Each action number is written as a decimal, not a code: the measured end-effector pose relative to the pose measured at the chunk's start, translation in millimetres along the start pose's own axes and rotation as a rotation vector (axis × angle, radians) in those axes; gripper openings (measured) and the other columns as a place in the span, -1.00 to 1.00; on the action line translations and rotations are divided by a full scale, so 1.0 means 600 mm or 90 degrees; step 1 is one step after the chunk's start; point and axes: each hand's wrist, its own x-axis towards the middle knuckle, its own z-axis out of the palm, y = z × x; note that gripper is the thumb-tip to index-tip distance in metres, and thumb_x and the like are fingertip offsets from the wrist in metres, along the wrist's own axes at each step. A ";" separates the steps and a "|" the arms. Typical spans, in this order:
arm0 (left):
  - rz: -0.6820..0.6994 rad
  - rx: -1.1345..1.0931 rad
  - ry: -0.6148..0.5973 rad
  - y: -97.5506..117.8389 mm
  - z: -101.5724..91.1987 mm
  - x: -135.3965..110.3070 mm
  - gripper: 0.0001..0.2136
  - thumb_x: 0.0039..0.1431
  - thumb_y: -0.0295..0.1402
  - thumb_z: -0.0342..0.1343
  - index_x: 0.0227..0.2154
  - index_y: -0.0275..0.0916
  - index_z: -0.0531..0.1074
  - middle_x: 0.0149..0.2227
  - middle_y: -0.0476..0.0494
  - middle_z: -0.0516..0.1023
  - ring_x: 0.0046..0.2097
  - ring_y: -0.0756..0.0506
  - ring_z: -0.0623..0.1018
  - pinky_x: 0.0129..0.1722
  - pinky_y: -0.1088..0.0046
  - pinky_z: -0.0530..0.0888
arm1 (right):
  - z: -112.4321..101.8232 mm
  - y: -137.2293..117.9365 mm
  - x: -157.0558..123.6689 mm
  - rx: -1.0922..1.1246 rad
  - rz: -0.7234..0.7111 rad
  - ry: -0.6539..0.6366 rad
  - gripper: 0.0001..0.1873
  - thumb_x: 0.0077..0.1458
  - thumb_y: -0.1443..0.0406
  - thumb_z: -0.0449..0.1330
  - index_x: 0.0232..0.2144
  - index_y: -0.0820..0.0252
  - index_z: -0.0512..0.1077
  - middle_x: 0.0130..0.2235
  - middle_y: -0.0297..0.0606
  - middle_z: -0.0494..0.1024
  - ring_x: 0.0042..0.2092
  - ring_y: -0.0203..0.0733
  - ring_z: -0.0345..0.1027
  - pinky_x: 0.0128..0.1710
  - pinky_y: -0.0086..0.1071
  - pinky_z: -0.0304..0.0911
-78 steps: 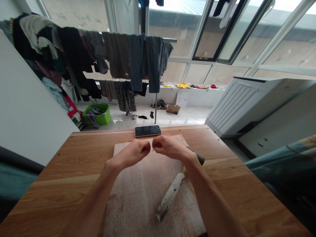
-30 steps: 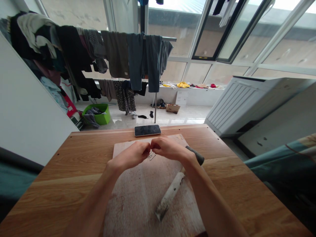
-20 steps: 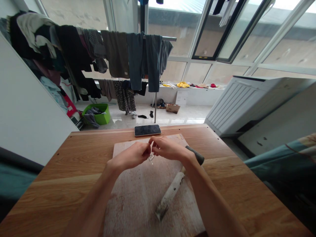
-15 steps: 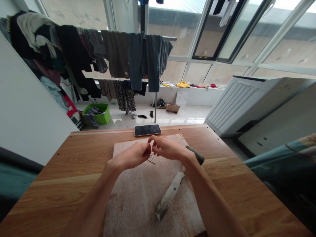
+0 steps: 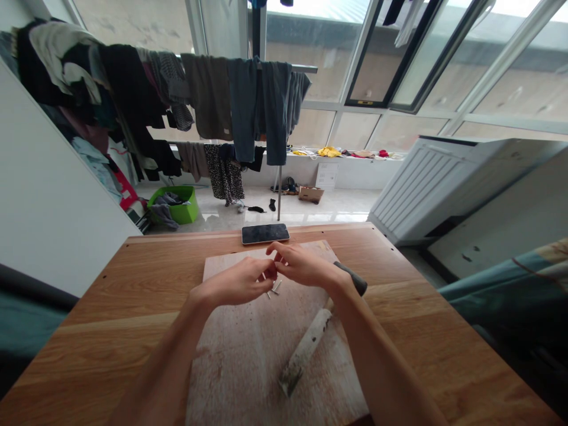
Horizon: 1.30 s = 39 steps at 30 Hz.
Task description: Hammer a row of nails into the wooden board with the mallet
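My left hand (image 5: 244,280) is closed above the far part of a worn wooden board (image 5: 248,355); what its fingertips hold, if anything, is too small to make out. Against it, fingertip to fingertip, my right hand (image 5: 300,264) has its fingers curled in, and their contents are hidden too. Just below the fingers a few thin metal nails (image 5: 276,289) lie loose on the board. A hammer lies slantwise under my right forearm: its dark head (image 5: 355,279) rests at the board's right edge, and its whitish, worn handle (image 5: 306,352) points toward me.
A black phone (image 5: 265,234) lies at the far edge of the wooden table (image 5: 133,296). Beyond stand a rack of hanging clothes (image 5: 213,97) and a green tub (image 5: 186,207). On the right is a white ribbed appliance or cabinet (image 5: 415,183).
My left fingers have shifted slightly right and now meet my right fingertips. The nails beneath lie differently and show more plainly. The hammer has stayed put.
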 end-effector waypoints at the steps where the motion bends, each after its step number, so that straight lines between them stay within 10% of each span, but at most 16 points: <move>1: -0.008 -0.002 -0.008 0.001 -0.002 -0.002 -0.84 0.23 -0.36 -0.02 -0.28 -0.25 0.45 -0.36 -0.06 0.55 -0.36 -0.05 0.51 -0.36 0.45 0.36 | 0.000 0.000 0.000 -0.004 0.000 0.004 -0.73 0.24 0.44 0.07 -0.02 0.27 0.39 -0.27 -0.17 0.62 -0.25 -0.19 0.46 -0.22 -0.38 0.25; 14: -0.011 0.097 0.146 0.061 -0.024 -0.054 -0.77 0.38 -0.23 -0.05 -0.18 -0.21 0.45 -0.18 -0.12 0.58 -0.17 -0.12 0.53 -0.12 0.33 0.41 | -0.030 -0.017 -0.017 -0.028 -0.025 0.127 -0.72 0.27 0.36 0.07 0.01 0.23 0.40 -0.25 -0.20 0.60 -0.22 -0.18 0.45 -0.18 -0.33 0.26; 20: 0.006 0.247 0.168 0.108 0.076 -0.139 -0.84 0.35 -0.34 -0.01 -0.12 -0.18 0.44 -0.16 -0.15 0.55 -0.15 -0.16 0.56 -0.12 0.29 0.48 | -0.055 -0.092 -0.060 0.066 -0.145 0.381 -0.79 0.33 0.25 0.07 -0.07 0.14 0.44 -0.21 -0.24 0.60 -0.22 -0.21 0.49 -0.15 -0.30 0.38; 25: 0.056 0.382 0.291 0.057 0.189 -0.225 -0.87 0.21 -0.46 0.08 -0.21 -0.17 0.45 -0.05 -0.17 0.58 -0.03 -0.20 0.55 0.05 0.18 0.47 | -0.049 -0.129 -0.111 0.041 -0.172 0.422 -0.82 0.32 0.22 0.09 -0.10 0.09 0.44 -0.15 -0.22 0.59 -0.19 -0.17 0.51 -0.14 -0.29 0.42; 31: 0.087 0.453 0.463 -0.025 0.273 -0.298 -0.75 0.34 -0.16 -0.01 -0.13 -0.15 0.49 -0.06 -0.13 0.62 0.03 -0.20 0.55 0.14 0.19 0.45 | 0.031 0.008 -0.231 -0.089 0.062 0.358 -0.69 0.26 0.06 0.05 -0.15 0.05 0.48 -0.11 -0.15 0.59 -0.22 -0.06 0.55 -0.20 -0.22 0.48; 36: 0.064 0.428 0.486 -0.023 0.285 -0.299 -0.58 0.39 -0.09 -0.12 0.07 -0.22 0.45 -0.06 -0.23 0.64 0.02 -0.20 0.58 0.16 0.14 0.45 | 0.110 0.179 -0.349 -0.223 0.225 0.453 -0.48 0.11 -0.05 0.01 -0.04 0.06 0.47 0.06 -0.03 0.55 0.11 0.24 0.45 0.08 0.11 0.38; 39: 0.029 0.391 0.466 -0.008 0.279 -0.295 -0.61 0.40 -0.14 -0.11 0.10 -0.22 0.43 -0.06 -0.24 0.64 0.02 -0.20 0.60 0.16 0.12 0.45 | 0.135 0.212 -0.378 -0.160 0.255 0.395 -0.45 0.10 -0.10 0.01 -0.07 0.05 0.51 0.03 -0.07 0.61 0.15 0.26 0.41 0.17 0.13 0.32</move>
